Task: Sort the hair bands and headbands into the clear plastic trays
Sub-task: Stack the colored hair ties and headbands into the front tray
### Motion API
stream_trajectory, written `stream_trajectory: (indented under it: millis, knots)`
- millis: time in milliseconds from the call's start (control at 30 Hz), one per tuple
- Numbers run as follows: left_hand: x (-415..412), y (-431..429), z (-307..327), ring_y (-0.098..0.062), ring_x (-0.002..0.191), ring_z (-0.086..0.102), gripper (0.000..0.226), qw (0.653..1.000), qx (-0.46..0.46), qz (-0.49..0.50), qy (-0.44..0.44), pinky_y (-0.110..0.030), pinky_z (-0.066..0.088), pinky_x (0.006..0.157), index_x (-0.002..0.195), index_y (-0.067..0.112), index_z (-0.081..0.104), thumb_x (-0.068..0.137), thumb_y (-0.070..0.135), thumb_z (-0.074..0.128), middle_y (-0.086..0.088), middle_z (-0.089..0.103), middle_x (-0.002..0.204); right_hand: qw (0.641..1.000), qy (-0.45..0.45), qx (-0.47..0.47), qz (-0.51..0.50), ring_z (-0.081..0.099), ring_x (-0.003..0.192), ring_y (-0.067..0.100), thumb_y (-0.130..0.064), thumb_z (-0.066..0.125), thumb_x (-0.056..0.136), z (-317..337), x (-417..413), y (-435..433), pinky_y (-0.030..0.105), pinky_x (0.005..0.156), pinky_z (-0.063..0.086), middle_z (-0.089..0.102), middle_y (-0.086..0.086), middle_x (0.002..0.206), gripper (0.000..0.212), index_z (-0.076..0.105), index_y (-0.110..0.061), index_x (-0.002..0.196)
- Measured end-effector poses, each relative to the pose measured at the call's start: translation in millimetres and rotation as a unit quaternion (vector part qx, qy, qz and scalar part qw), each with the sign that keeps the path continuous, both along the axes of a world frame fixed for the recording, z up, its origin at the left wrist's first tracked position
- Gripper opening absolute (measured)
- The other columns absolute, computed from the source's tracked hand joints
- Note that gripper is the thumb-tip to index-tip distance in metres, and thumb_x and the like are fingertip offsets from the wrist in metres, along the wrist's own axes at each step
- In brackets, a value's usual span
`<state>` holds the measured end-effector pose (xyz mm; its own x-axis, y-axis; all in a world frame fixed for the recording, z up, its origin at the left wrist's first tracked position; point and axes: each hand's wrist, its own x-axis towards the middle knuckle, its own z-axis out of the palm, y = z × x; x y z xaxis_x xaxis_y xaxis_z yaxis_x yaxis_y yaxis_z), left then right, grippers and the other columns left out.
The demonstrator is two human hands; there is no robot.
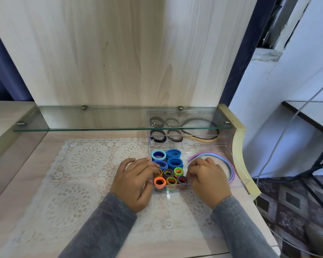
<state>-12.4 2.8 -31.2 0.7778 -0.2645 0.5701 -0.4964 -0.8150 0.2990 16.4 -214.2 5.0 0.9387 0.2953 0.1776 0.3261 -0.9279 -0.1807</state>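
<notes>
A clear plastic tray point(172, 191) stands on the lace mat and holds blue hair bands point(174, 162) at the back and small multicoloured hair bands point(168, 178) at the front. My left hand point(136, 180) rests against the tray's left side with its fingertips on the small bands. My right hand point(207, 180) presses on the tray's right side. Pastel headbands point(228, 164) lie in a second clear tray point(241, 180) to the right. A farther tray point(186, 144) holds black and brown bands point(158, 138) and a dark headband point(203, 139).
A glass shelf point(93, 120) juts out over the back of the wooden table point(11, 211), above the far tray. The white lace mat point(78, 175) covers the table's middle. The table's curved right edge point(240, 149) drops to a patterned floor.
</notes>
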Motion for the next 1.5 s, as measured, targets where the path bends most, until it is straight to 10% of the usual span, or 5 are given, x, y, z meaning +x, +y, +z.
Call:
stream_trajectory:
  millis: [333, 567, 933, 1500]
  knots:
    - [-5.7, -0.3, -5.0, -0.017, 0.124, 0.053, 0.051, 0.985, 0.054, 0.149, 0.074, -0.038, 0.024, 0.108, 0.123, 0.024, 0.06, 0.086, 0.048, 0.035, 0.009, 0.062, 0.127, 0.974, -0.113, 0.15, -0.127, 0.055, 0.097, 0.023, -0.011, 0.053, 0.085, -18.6, -5.2, -15.6, 0.037, 0.088, 0.045, 0.066, 0.002, 0.104, 0.022, 0.067, -0.015, 0.101]
    - [-17.0, -2.8, -4.9, -0.006, 0.144, 0.018, 0.099, 0.964, 0.111, 0.172, 0.172, -0.041, -0.001, 0.118, 0.149, 0.034, 0.026, 0.071, 0.08, -0.013, 0.018, 0.032, 0.152, 0.95, -0.124, 0.234, -0.163, 0.052, 0.109, 0.027, -0.029, 0.055, 0.089, -19.3, -11.1, -60.8, 0.034, 0.094, 0.039, 0.061, 0.008, 0.118, 0.037, 0.059, -0.01, 0.121]
    - [-25.4, -10.3, -6.1, -0.004, 0.143, 0.02, 0.084, 0.96, 0.082, 0.154, 0.217, -0.038, 0.004, 0.118, 0.149, 0.037, 0.021, 0.078, 0.082, 0.022, 0.019, 0.036, 0.149, 0.945, 0.05, 0.293, -0.135, 0.033, 0.133, 0.02, -0.046, 0.084, 0.059, -20.9, -21.4, -89.4, 0.038, 0.109, 0.03, 0.033, 0.004, 0.144, 0.106, 0.028, -0.015, 0.144]
    - [-11.9, -7.2, -2.3, -0.005, 0.143, 0.022, 0.097, 0.958, 0.058, 0.161, 0.23, -0.037, 0.008, 0.118, 0.15, 0.036, 0.02, 0.069, 0.086, 0.002, 0.008, 0.036, 0.152, 0.93, -0.002, 0.342, -0.135, 0.048, 0.111, 0.014, -0.039, 0.085, 0.056, -25.3, -10.0, -83.8, 0.039, 0.096, 0.046, 0.048, -0.006, 0.122, 0.084, 0.039, -0.03, 0.126]
